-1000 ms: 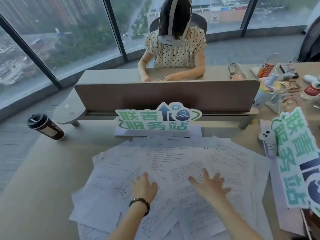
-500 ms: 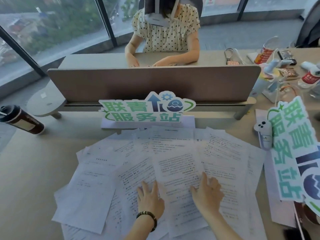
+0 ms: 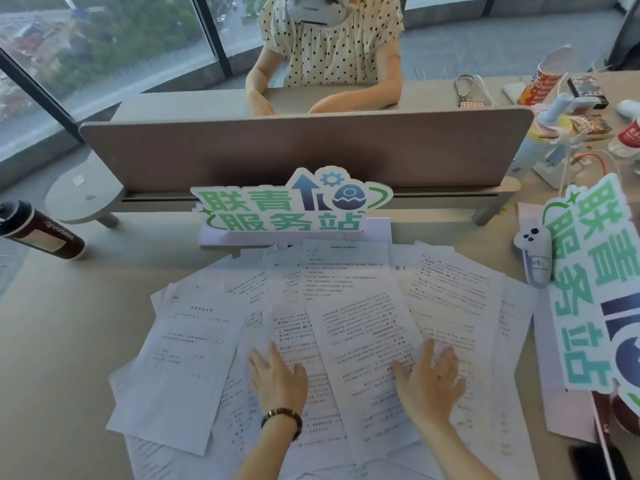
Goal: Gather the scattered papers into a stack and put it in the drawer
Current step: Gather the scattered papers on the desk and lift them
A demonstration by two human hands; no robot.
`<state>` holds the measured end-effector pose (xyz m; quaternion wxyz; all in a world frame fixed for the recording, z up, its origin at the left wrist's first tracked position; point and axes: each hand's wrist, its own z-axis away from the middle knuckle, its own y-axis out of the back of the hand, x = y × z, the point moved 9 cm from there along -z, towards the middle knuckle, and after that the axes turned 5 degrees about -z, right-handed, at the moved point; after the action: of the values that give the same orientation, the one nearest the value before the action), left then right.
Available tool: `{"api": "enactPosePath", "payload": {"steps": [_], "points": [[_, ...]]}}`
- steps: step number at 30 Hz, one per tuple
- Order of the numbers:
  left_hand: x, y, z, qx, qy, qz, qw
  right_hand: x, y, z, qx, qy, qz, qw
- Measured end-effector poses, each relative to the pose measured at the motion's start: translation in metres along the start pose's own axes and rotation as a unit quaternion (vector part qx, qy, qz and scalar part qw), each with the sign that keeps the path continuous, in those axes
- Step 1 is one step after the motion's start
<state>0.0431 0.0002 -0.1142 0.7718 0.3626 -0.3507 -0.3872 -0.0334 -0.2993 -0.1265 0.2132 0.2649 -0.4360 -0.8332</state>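
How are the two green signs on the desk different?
The middle sign stands by the divider with its letters level; the right sign is turned sideways, its letters running down. The middle sign shows whole; the right sign runs off the picture's edge. Both carry the same green letters, arrow and round logo.

White printed papers [image 3: 349, 327] are lying fanned and overlapping on the desk, spreading from nine o'clock round to three o'clock, with text facing up and sheets skewed at differing angles.

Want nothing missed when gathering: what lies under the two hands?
Overlapping printed papers lie under the left hand and right hand, both flat on them. Anything beneath those sheets is covered.
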Motion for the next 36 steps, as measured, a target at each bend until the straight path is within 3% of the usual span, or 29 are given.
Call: {"api": "enactPosePath", "payload": {"steps": [2,5,9,15,20,23,26,28,32,36], "points": [[-0.007,-0.005,-0.004,-0.025,0.029,-0.021,0.999,-0.006,-0.005,0.002,-0.012,0.016,0.002,1.0],[0.004,-0.005,-0.001,-0.022,0.01,-0.033,0.999,-0.02,-0.009,0.009,-0.021,0.052,-0.015,0.998],[0.02,0.001,0.001,0.0,-0.012,0.054,0.998,-0.028,0.005,0.012,0.014,0.081,-0.049,0.995],[0.016,0.006,-0.013,-0.033,0.048,0.145,0.988,-0.029,0.01,0.004,0.026,0.092,-0.091,0.991],[0.025,-0.002,-0.015,-0.063,0.004,0.148,0.987,-0.031,0.002,0.001,-0.003,0.069,-0.22,0.973],[0.009,-0.001,-0.022,-0.063,0.068,0.265,0.96,-0.031,0.004,-0.004,-0.029,0.035,-0.294,0.955],[-0.006,-0.009,-0.025,-0.094,0.147,0.411,0.895,-0.033,0.001,-0.006,-0.06,0.025,-0.32,0.945],[-0.005,-0.012,-0.026,-0.126,0.15,0.446,0.873,-0.034,-0.002,-0.007,-0.076,0.022,-0.316,0.946],[0.018,-0.007,-0.021,-0.185,0.046,0.359,0.914,-0.042,-0.004,-0.006,-0.085,0.044,-0.303,0.948],[0.03,-0.008,-0.015,-0.191,-0.002,0.321,0.928,-0.049,-0.001,-0.001,-0.117,0.048,-0.358,0.925]]}}
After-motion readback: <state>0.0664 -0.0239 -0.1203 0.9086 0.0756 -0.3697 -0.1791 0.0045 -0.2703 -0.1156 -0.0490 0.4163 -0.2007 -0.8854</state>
